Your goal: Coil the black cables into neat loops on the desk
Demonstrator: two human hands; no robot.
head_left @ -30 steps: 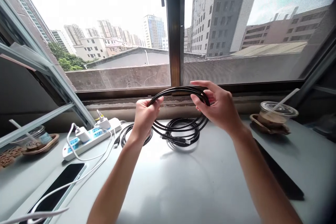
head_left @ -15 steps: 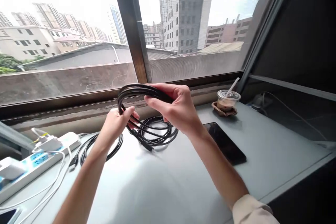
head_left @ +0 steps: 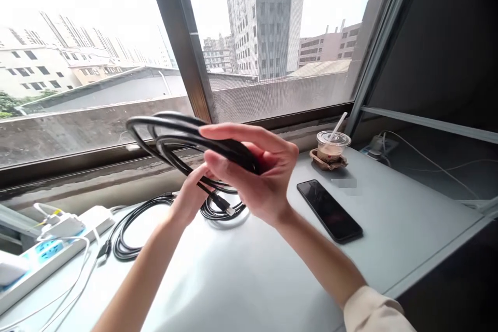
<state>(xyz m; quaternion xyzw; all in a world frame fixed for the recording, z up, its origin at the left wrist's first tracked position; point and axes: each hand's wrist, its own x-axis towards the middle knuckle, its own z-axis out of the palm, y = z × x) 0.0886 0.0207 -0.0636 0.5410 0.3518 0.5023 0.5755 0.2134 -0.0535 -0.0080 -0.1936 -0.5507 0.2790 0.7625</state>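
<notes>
A coiled black cable (head_left: pixel 167 140) is held up above the table, its loops fanned out to the left. My right hand (head_left: pixel 260 171) is closed round the bundled strands, thumb in front and fingers over the top. Behind and below it, my left hand (head_left: pixel 192 194) grips the lower strands; its fingertips are partly hidden. From the coil hangs a plug (head_left: pixel 223 203) with a metal end. Beneath the hands, a second black coil (head_left: pixel 212 215) lies on the table, partly covered. Another coiled black cable (head_left: pixel 124 241) with its own plug rests left of my left forearm.
A white power strip (head_left: pixel 93 220) with adapters and white cords runs along the table's left side. To the right lie a black phone (head_left: pixel 330 212) and a lidded drink cup (head_left: pixel 332 146) in a cardboard holder. A window frame (head_left: pixel 179 36) rises behind the table (head_left: pixel 241 280).
The held coil has tilted and swung left, its loops spreading toward the camera. My left hand has shifted right, behind my right hand. The view has turned slightly.
</notes>
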